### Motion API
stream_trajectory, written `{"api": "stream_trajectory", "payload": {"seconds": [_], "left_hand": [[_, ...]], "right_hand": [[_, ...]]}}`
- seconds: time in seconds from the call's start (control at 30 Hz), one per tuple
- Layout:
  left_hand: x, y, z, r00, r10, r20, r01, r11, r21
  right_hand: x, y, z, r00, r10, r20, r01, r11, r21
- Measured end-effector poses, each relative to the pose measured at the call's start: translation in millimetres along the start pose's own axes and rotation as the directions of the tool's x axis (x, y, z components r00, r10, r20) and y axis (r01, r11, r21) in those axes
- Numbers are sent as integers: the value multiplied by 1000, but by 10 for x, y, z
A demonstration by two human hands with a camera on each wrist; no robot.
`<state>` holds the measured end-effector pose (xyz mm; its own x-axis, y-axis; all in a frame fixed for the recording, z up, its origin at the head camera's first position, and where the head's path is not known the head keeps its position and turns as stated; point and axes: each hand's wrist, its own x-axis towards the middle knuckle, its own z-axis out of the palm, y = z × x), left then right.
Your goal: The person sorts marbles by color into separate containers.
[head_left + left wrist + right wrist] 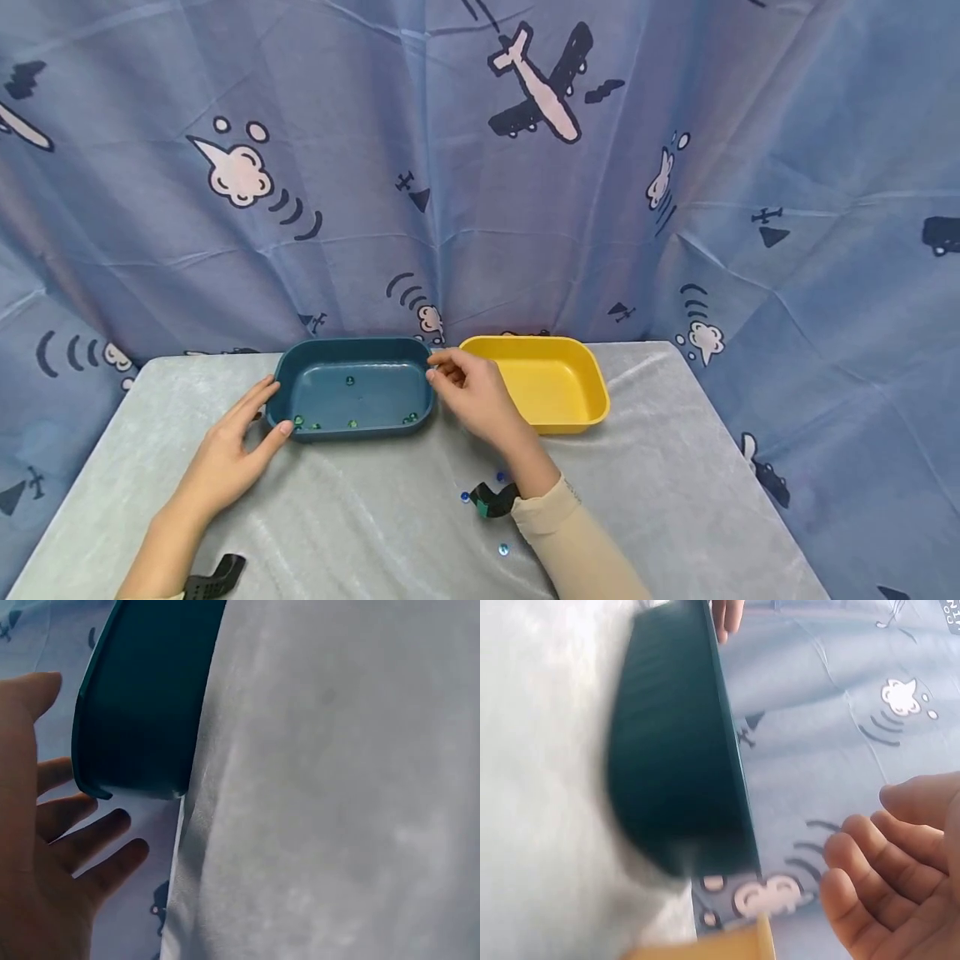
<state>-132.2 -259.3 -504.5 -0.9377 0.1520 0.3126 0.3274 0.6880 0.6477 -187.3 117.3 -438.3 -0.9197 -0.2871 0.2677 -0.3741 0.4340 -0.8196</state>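
You've got the curtain [360, 250] hanging behind and to both sides, probably to mask the room. In front of it sits the bench [360, 508], under a pale cloth whose nap likely helps keep small round parts from rolling.

The blue tray [386, 392] is at the far edge of the bench, left of centre, between your hands, its long side facing you. The yellow tray [558, 392] stands just right of it, same orientation; side by side, both look to be within easy reach.

Your left hand [228, 454] is at the blue tray's left end, fingers straight and spread, thumb at the near corner. It's not gripping; I read that as steadying. Contact is hard to confirm from the left wrist view.

Your right hand [476, 392] is at the blue tray's right end, overlapping the yellow tray's left end in the head view. Fingers are loosely bent, nothing visible in them; the right wrist view shows them apart from the rim. Looks like a pose for bracketing the tray.

Smallest: the green beads [350, 380] lie inside the blue tray, mostly along the near wall, maybe from a slight tilt. The blue beads [503, 549] are loose on the cloth, by your right wrist.
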Motion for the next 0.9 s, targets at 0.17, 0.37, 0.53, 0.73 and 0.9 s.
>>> {"api": "stream_trajectory", "payload": {"seconds": [0.17, 0.37, 0.53, 0.73, 0.9], "left_hand": [[22, 137, -37, 1000, -16, -15, 16, 1000, 10], [41, 377, -28, 990, 59, -129, -55, 998, 35], [45, 645, 29, 967, 187, -174, -188, 982, 14], [-24, 938, 127, 953, 289, -93, -295, 954, -56], [-62, 1115, 230, 950, 310, -40, -312, 942, -122]], "right_hand": [[-93, 62, -259, 999, 33, -40, -36, 998, -60], [-243, 223, -560, 994, 42, -100, -54, 992, -118], [-409, 426, -799, 989, 27, -149, -54, 982, -183], [-611, 676, -1075, 976, 8, -216, -64, 965, -254], [-760, 841, -1321, 961, -6, -277, -79, 952, -297]]}}
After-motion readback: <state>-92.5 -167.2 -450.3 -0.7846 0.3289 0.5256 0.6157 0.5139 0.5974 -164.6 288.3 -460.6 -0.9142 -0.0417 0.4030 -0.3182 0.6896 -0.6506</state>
